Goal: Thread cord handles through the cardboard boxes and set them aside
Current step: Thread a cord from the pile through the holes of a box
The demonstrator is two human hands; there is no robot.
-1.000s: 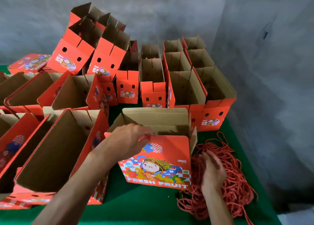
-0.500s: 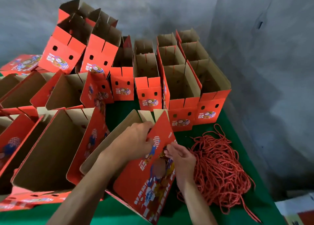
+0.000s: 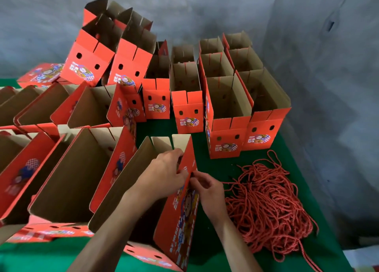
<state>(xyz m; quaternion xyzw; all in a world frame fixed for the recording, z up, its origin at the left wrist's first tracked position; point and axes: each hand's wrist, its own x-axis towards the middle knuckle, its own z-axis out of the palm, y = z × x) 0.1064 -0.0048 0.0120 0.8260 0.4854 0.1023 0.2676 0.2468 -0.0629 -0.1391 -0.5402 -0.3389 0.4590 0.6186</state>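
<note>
Now | left hand (image 3: 164, 174) gripping the tilted box (image 3: 180, 216) panel from inside | right hand (image 3: 207, 189) pinching something at its hole (cord end, probably) | cord pile (image 3: 266, 208) lying just right | advice: steadying panel, feeding straight.

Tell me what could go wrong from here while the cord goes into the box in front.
1. The cord pile is a loose tangle, so pulling one length may drag others along or knot.
2. The right hand pinches at the box's red side panel while the left hand grips its top edge; the tilted box could slip or the thin panel crease.
3. The open boxes to the left stand close; a shove could tip them.
</note>
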